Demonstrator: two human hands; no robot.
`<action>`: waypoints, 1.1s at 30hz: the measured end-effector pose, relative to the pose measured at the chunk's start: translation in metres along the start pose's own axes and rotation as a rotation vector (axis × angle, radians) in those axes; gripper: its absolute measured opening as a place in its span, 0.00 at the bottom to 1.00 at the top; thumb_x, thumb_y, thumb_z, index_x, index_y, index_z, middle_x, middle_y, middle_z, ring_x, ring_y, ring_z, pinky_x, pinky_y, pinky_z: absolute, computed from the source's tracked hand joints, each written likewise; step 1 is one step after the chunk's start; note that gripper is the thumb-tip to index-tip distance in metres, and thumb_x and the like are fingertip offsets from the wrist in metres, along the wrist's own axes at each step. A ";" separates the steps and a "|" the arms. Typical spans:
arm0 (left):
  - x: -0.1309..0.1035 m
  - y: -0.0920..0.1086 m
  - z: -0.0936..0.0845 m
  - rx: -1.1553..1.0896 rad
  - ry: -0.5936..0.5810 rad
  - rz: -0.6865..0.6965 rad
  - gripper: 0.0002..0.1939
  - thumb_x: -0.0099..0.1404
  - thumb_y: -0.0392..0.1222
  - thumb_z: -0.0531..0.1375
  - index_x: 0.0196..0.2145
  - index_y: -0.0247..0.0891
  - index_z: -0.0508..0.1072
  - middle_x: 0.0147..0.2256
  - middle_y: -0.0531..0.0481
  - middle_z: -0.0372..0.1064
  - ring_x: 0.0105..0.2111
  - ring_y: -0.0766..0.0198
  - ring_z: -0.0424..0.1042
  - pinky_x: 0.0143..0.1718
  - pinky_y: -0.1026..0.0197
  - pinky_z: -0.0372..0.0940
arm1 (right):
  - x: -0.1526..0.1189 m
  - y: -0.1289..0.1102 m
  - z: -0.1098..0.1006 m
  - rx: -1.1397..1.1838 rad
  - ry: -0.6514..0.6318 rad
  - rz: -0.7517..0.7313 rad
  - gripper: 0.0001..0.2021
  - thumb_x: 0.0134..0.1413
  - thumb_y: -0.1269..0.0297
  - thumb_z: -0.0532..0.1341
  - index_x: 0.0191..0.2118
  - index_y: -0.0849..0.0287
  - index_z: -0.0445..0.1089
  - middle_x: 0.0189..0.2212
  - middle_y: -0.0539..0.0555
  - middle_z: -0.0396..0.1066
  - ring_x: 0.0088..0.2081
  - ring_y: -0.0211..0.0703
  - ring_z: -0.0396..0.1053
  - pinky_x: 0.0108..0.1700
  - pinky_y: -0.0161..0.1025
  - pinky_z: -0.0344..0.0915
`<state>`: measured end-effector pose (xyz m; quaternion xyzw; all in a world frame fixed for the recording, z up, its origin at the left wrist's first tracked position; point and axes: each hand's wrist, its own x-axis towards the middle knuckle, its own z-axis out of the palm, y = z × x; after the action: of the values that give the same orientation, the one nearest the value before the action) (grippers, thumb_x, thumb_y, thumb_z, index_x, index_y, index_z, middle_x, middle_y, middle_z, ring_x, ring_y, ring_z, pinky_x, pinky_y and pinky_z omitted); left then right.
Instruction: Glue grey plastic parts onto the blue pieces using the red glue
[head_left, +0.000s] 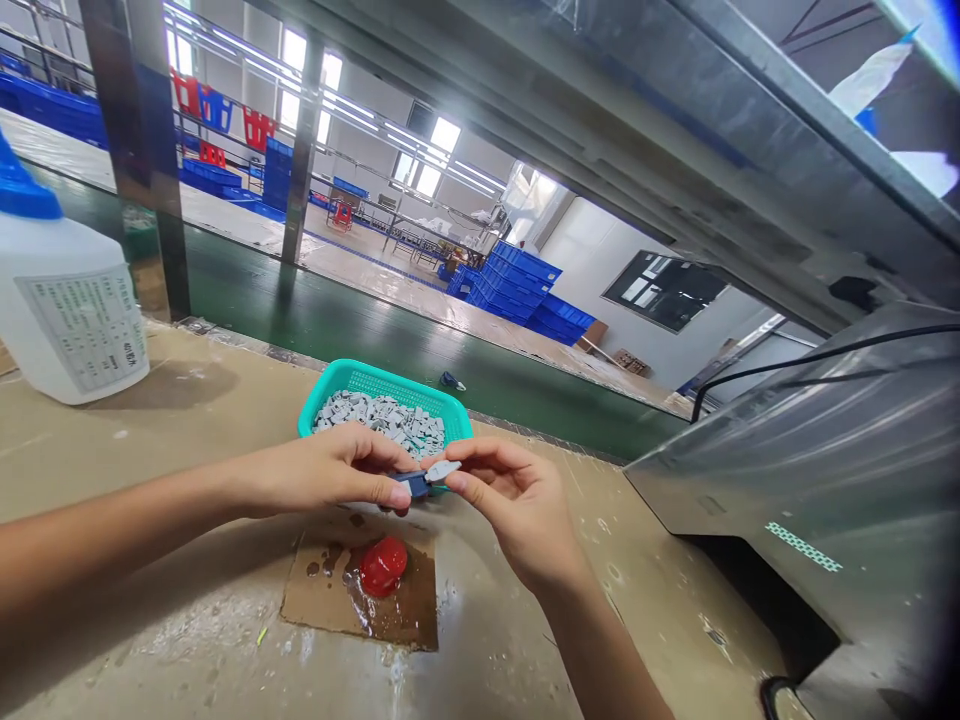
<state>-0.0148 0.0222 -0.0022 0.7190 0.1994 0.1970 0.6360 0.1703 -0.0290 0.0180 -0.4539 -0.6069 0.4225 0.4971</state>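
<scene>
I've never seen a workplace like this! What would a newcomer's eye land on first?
Probably the glossy red object on the wet-looking brown board, nearest the person. Just beyond, the left hand pinches a dark blue part and the right hand a light grey piece, in front of a turquoise basket of small grey pieces. Farther back, stacked blue crates stand out beyond the green strip.

A dark-blue part (418,484) touches a pale grey piece (442,470) midair.
</scene>
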 end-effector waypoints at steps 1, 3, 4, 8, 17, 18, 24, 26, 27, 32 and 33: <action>0.000 0.000 0.000 -0.038 -0.014 -0.004 0.10 0.57 0.42 0.56 0.34 0.36 0.73 0.30 0.52 0.67 0.32 0.67 0.63 0.35 0.67 0.58 | -0.001 -0.002 0.001 -0.002 -0.014 -0.009 0.05 0.38 0.69 0.67 0.27 0.59 0.72 0.27 0.51 0.74 0.31 0.40 0.72 0.35 0.36 0.72; -0.001 0.000 0.001 -0.134 -0.037 -0.015 0.11 0.58 0.44 0.55 0.33 0.34 0.72 0.30 0.51 0.66 0.30 0.68 0.63 0.34 0.66 0.59 | -0.002 -0.005 0.003 0.000 -0.015 -0.039 0.05 0.38 0.70 0.67 0.26 0.58 0.72 0.27 0.51 0.75 0.31 0.40 0.73 0.35 0.36 0.72; -0.001 0.001 0.002 -0.176 -0.044 -0.021 0.11 0.59 0.44 0.55 0.32 0.34 0.72 0.30 0.50 0.66 0.30 0.68 0.63 0.34 0.66 0.59 | -0.003 -0.007 0.003 0.001 -0.005 -0.057 0.05 0.37 0.71 0.67 0.26 0.58 0.72 0.27 0.51 0.75 0.31 0.40 0.73 0.35 0.36 0.72; -0.005 0.009 0.010 -0.235 -0.031 -0.060 0.11 0.59 0.43 0.54 0.29 0.32 0.71 0.27 0.51 0.63 0.27 0.70 0.60 0.30 0.68 0.57 | -0.008 -0.013 0.001 -0.053 -0.019 -0.104 0.04 0.37 0.72 0.67 0.25 0.58 0.73 0.26 0.52 0.75 0.31 0.41 0.73 0.35 0.36 0.72; -0.013 0.023 0.021 -0.174 -0.016 -0.054 0.12 0.58 0.45 0.55 0.28 0.33 0.71 0.23 0.52 0.59 0.26 0.69 0.56 0.27 0.66 0.53 | -0.014 -0.023 -0.001 -0.237 -0.065 -0.264 0.07 0.39 0.75 0.66 0.27 0.57 0.74 0.28 0.53 0.75 0.32 0.44 0.73 0.38 0.42 0.71; -0.014 0.024 0.021 -0.156 -0.018 -0.056 0.12 0.58 0.45 0.55 0.28 0.33 0.71 0.23 0.52 0.60 0.26 0.68 0.57 0.27 0.66 0.54 | -0.015 -0.023 -0.002 -0.228 -0.079 -0.275 0.08 0.39 0.76 0.66 0.27 0.57 0.74 0.28 0.53 0.75 0.33 0.45 0.73 0.39 0.43 0.71; -0.021 0.031 0.023 -0.122 0.027 -0.077 0.14 0.57 0.47 0.56 0.32 0.33 0.72 0.26 0.50 0.65 0.27 0.65 0.62 0.30 0.64 0.57 | -0.015 -0.033 -0.001 -0.076 -0.147 -0.266 0.11 0.38 0.78 0.66 0.28 0.53 0.75 0.28 0.51 0.75 0.36 0.47 0.73 0.40 0.44 0.71; -0.022 0.034 0.022 -0.115 0.054 -0.050 0.13 0.57 0.46 0.56 0.31 0.33 0.72 0.27 0.50 0.65 0.28 0.66 0.61 0.30 0.65 0.57 | -0.010 -0.038 0.000 -0.088 -0.156 -0.266 0.11 0.39 0.78 0.66 0.28 0.53 0.75 0.28 0.51 0.75 0.36 0.46 0.73 0.39 0.43 0.71; -0.020 0.036 0.020 -0.104 0.061 -0.025 0.12 0.57 0.46 0.56 0.30 0.34 0.72 0.26 0.51 0.64 0.28 0.67 0.60 0.30 0.65 0.56 | -0.004 -0.039 0.000 -0.122 -0.159 -0.270 0.10 0.40 0.77 0.65 0.28 0.53 0.75 0.29 0.51 0.75 0.36 0.46 0.73 0.40 0.43 0.70; 0.003 0.035 -0.026 0.002 0.316 0.114 0.13 0.57 0.47 0.55 0.34 0.34 0.71 0.29 0.49 0.68 0.29 0.66 0.63 0.31 0.66 0.57 | 0.041 -0.014 -0.015 -0.441 -0.167 -0.163 0.22 0.47 0.66 0.61 0.51 0.53 0.63 0.47 0.55 0.67 0.45 0.44 0.67 0.46 0.44 0.66; 0.010 0.030 -0.045 0.082 0.419 0.107 0.15 0.56 0.46 0.56 0.37 0.34 0.70 0.32 0.47 0.69 0.32 0.64 0.65 0.33 0.65 0.59 | 0.051 -0.003 -0.019 -0.597 -0.142 -0.104 0.21 0.52 0.64 0.57 0.53 0.54 0.60 0.49 0.57 0.64 0.44 0.44 0.67 0.44 0.44 0.67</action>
<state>-0.0293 0.0614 0.0333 0.6971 0.2966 0.3675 0.5394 0.1836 0.0205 0.0352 -0.5176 -0.7597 0.2304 0.3193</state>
